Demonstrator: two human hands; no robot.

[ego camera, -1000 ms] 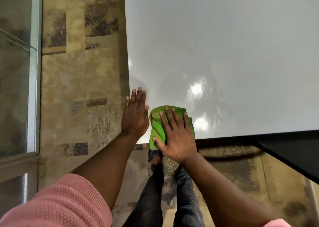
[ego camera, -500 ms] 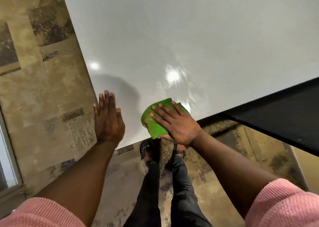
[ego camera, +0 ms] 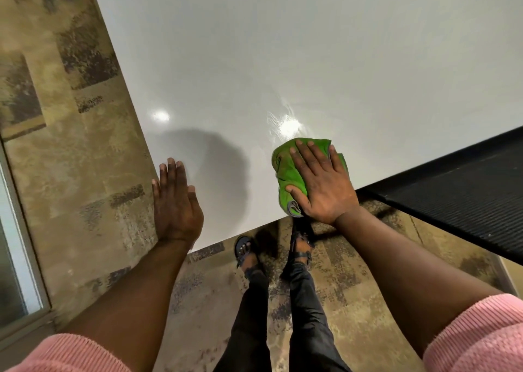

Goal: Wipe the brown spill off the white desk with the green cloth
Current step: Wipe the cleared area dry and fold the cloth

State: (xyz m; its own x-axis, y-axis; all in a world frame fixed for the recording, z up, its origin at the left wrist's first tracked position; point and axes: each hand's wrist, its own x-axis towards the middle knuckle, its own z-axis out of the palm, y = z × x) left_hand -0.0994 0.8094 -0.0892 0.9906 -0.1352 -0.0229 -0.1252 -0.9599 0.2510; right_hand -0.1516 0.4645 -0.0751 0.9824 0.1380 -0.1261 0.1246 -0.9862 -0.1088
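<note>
The white desk (ego camera: 311, 60) fills the upper part of the head view. A bunched green cloth (ego camera: 285, 170) lies on it close to the near edge. My right hand (ego camera: 321, 184) presses flat on the cloth with fingers spread over it. My left hand (ego camera: 174, 201) rests flat and open on the desk's near left corner, holding nothing. Faint wet streaks shine just beyond the cloth. I see no brown spill on the visible surface; the cloth hides what lies under it.
A black ribbed panel (ego camera: 467, 196) juts out at the desk's right side. Patterned brown carpet (ego camera: 70, 159) lies to the left and below. My legs and sandalled feet (ego camera: 246, 251) stand at the desk's near edge. A window frame (ego camera: 17, 230) runs along the far left.
My right hand has slid the cloth to the right along the near edge. The left hand stays flat at the corner. My head has turned, shifting the view.
</note>
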